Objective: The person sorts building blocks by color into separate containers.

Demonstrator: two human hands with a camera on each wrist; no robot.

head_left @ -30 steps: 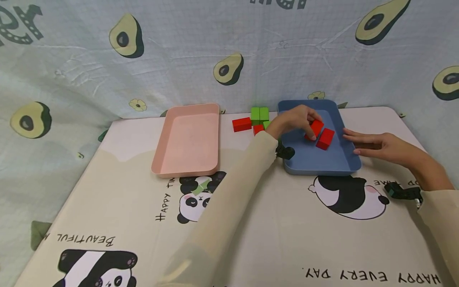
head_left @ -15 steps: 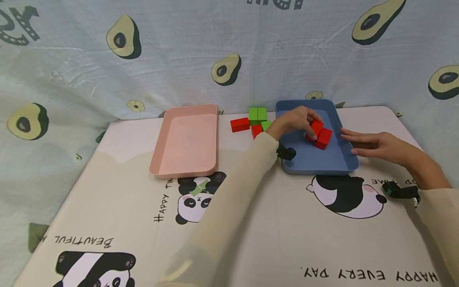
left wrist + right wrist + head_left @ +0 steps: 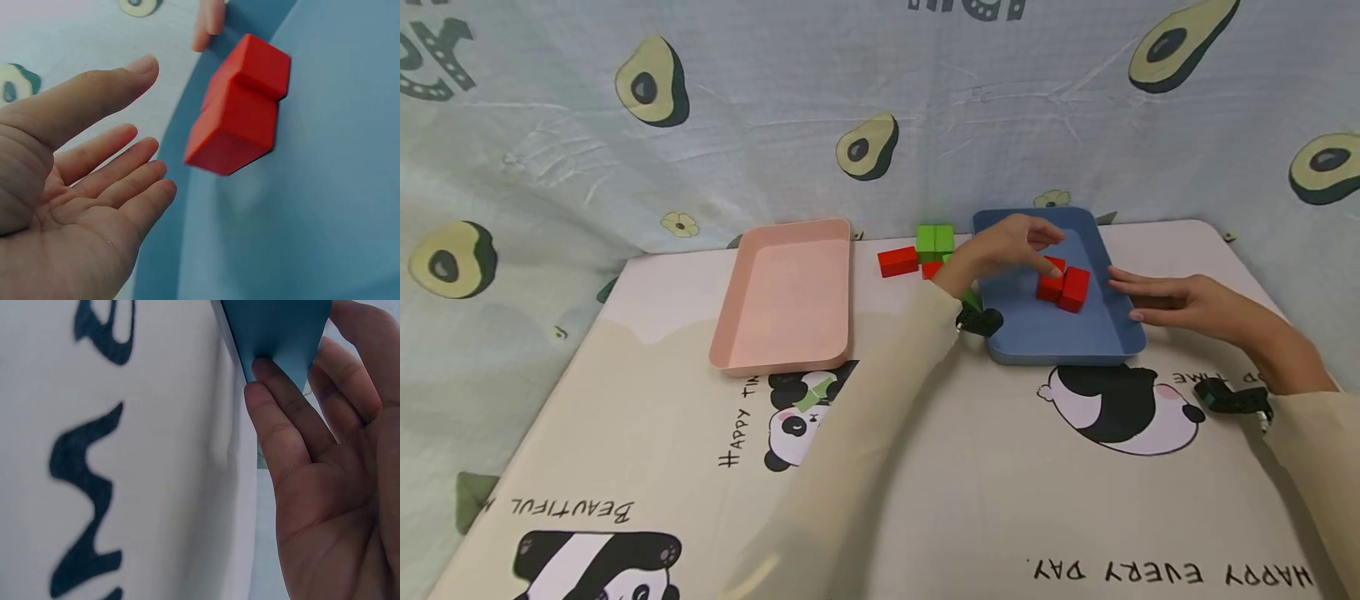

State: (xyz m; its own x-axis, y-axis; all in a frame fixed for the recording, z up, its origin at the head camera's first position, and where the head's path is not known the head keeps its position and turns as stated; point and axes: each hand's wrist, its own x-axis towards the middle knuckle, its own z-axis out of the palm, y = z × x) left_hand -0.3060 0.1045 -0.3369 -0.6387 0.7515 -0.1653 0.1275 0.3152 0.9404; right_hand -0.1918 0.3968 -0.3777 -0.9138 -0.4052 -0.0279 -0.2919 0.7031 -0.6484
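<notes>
- L hand (image 3: 1003, 247) over blue tray (image 3: 1037, 340); thumb & fingers apart, off blocks;
- 2 red blocks (image 3: 1074, 291) in tray, touching; approx 4 o'clock from L hand;
- R hand (image 3: 1198, 304) w/ fingers straight, tips on tray's 3 o'clock wall;
- pink tray (image 3: 790, 296) at blue one's 9 o'clock; green blocks (image 3: 935, 242) btwn, on bench (image 3: 1000, 467)

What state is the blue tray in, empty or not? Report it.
Not empty: the head and left wrist views both show two red blocks standing side by side inside the blue tray.
</notes>
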